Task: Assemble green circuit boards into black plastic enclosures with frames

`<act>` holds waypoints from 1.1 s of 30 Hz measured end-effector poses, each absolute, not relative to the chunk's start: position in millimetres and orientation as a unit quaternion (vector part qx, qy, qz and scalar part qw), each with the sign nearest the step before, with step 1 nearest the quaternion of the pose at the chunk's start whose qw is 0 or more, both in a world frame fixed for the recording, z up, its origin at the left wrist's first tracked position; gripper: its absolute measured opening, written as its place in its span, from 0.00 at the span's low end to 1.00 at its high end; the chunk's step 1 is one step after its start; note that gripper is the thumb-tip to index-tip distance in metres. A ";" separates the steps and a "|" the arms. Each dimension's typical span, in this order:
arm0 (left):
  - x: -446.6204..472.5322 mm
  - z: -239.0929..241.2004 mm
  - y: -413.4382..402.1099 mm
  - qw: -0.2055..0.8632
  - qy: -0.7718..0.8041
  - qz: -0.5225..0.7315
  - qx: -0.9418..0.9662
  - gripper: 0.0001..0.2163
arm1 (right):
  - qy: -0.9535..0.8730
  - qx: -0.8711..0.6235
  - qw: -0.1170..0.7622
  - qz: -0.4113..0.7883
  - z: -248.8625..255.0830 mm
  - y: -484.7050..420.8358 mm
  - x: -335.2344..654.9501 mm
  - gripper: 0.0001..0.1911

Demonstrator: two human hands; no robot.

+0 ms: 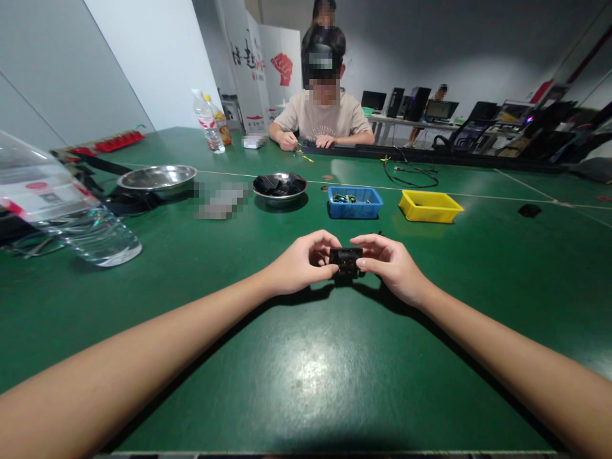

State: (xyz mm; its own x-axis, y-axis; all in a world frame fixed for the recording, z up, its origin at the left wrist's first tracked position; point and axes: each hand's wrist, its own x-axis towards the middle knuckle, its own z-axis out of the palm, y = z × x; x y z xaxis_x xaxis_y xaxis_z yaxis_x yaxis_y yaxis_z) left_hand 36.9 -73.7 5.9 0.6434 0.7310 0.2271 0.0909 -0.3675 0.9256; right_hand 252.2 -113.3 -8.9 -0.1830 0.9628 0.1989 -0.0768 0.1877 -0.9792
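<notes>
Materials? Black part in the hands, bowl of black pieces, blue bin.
Black part: probably plastic, fairly glossy; small highlights on a dark surface.
Bowl: likely polished metal, perhaps stainless steel; silvery, reflective rim.
Blue bin: looks like moulded plastic, slight sheen; even colour.

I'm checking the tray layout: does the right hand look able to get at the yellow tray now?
Probably yes: nothing tall seems to stand between the right hand and the yellow tray, though the hand must likely release the black part first.
</notes>
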 end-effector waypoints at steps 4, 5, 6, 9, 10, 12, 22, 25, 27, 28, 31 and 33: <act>34.4 8.9 -75.8 0.339 0.268 0.335 0.837 0.10 | -0.593 -0.388 0.508 0.490 -7.9 -113.3 252.7 0.18; 33.6 9.4 -75.7 0.300 0.263 0.331 0.855 0.10 | -0.600 -0.387 0.506 0.484 -7.7 -113.5 252.7 0.17; 32.7 9.6 -75.4 0.263 0.254 0.327 0.871 0.10 | -0.608 -0.386 0.504 0.476 -7.5 -113.8 252.8 0.17; 30.3 9.1 -73.3 0.170 0.222 0.301 0.912 0.10 | -0.651 -0.392 0.489 0.429 -5.8 -116.1 253.0 0.16; 29.8 8.8 -72.5 0.144 0.210 0.289 0.923 0.10 | -0.672 -0.398 0.478 0.402 -4.8 -117.3 253.0 0.15; 29.3 8.5 -70.8 0.103 0.188 0.268 0.939 0.10 | -0.719 -0.410 0.452 0.333 -2.3 -120.0 253.1 0.11; 28.3 12.9 -65.9 -0.024 0.125 0.214 0.969 0.08 | -0.842 -0.336 0.394 0.152 5.0 -129.7 249.6 0.06; 28.9 13.7 -66.6 -0.055 0.114 0.201 0.971 0.08 | -0.821 -0.370 0.408 0.150 6.3 -126.3 254.7 0.06; 29.6 14.3 -67.8 -0.069 0.106 0.196 0.972 0.08 | -0.793 -0.411 0.432 0.124 6.0 -118.1 264.6 0.06; 29.9 14.7 -68.3 -0.072 0.102 0.196 0.973 0.09 | -0.780 -0.434 0.439 0.099 5.3 -112.3 271.4 0.06; 29.4 16.5 -69.8 -0.061 0.106 0.199 0.972 0.09 | -0.757 -0.500 0.420 0.027 0.4 -92.1 295.1 0.09; 27.9 18.2 -70.5 -0.038 0.110 0.194 0.974 0.11 | -0.755 -0.532 0.383 0.013 -4.4 -80.0 309.0 0.14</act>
State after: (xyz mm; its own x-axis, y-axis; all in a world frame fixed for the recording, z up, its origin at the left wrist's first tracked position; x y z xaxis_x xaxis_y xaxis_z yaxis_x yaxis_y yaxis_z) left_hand 27.9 -70.5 18.2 0.9007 0.1997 0.3858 0.2294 -0.9728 -0.0320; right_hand 309.0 -80.0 -4.4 -0.1412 0.8132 0.5645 0.7934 0.4340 -0.4268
